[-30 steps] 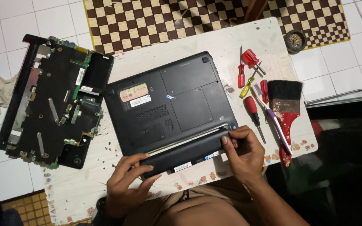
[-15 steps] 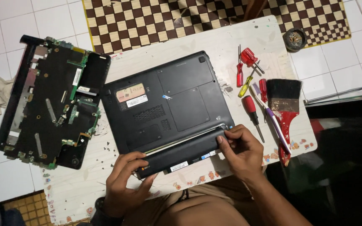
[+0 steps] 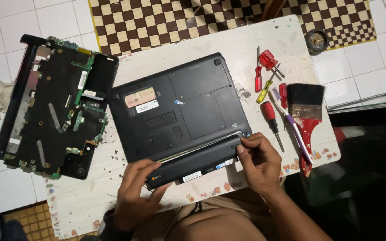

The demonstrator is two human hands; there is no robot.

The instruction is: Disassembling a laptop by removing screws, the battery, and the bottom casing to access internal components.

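Left hand (image 3: 132,196) and right hand (image 3: 258,161) are gripping opposite ends of the battery (image 3: 193,163), fingers curled over it, at the laptop's (image 3: 179,107) near edge. Fingertips are partly hiding the battery ends; screwdrivers (image 3: 264,85) are lying beyond the right hand.

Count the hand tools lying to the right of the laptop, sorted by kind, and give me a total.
Red-handled screwdrivers: 4
Yellow-handled screwdriver: 1
Paintbrush with black bristles and a red handle: 1
Purple-handled tool: 1
Total: 7
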